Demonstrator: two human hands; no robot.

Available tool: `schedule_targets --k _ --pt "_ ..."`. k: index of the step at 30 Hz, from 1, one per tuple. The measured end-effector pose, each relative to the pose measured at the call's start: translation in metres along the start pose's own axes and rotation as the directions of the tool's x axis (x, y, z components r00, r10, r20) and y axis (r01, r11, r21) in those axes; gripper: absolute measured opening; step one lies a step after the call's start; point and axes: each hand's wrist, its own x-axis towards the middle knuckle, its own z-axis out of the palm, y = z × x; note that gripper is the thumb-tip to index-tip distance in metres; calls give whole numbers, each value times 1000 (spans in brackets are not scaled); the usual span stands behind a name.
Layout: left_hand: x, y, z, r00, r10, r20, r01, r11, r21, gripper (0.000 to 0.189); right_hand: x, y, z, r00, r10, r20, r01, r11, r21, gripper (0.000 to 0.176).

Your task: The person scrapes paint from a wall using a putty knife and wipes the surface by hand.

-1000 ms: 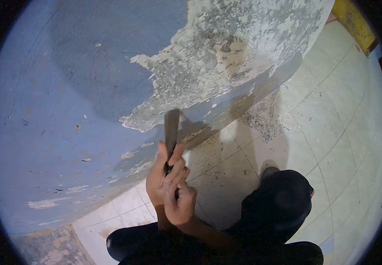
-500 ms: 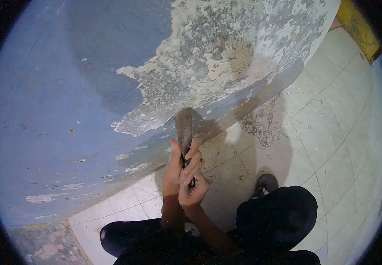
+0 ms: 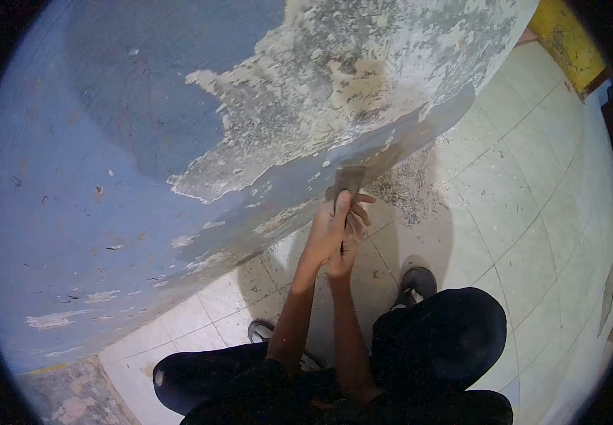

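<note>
Both my hands grip one scraper with a flat, dull grey-brown blade (image 3: 351,178). My left hand (image 3: 329,228) is closed along its left side, thumb laid up toward the blade. Lower on the handle, my right hand (image 3: 352,239) is wrapped round it, with a few fingers showing on the right. Most of the handle is hidden by the hands. In this view the blade overlaps the low blue strip of the wall (image 3: 108,184), below a large bare patch (image 3: 285,106) with ragged paint edges.
Paint flakes (image 3: 409,191) lie on the pale tiled floor (image 3: 526,234) by the foot of the wall. My bent knees (image 3: 441,336) and shoes (image 3: 418,283) are close below the hands. A yellow painted surface (image 3: 568,42) stands at the upper right.
Both hands and the scraper have moved to the right and a little up, off the lower edge of the bare patch. The view has shifted slightly. The grip stays closed.
</note>
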Motion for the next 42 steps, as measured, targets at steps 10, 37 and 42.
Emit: schedule_targets --k 10,37,42 --pt "-40 18 3 743 -44 -667 -125 971 -203 64 35 -74 -32 489 503 713 -438 848 -298 16" --pt "-58 39 -18 714 -25 -700 -98 986 -135 51 -5 -83 -11 402 693 598 -698 655 -290 46" --pt "-58 47 -19 729 -45 -683 -78 986 -148 51 -13 -69 -16 398 671 625 -648 688 -326 48"
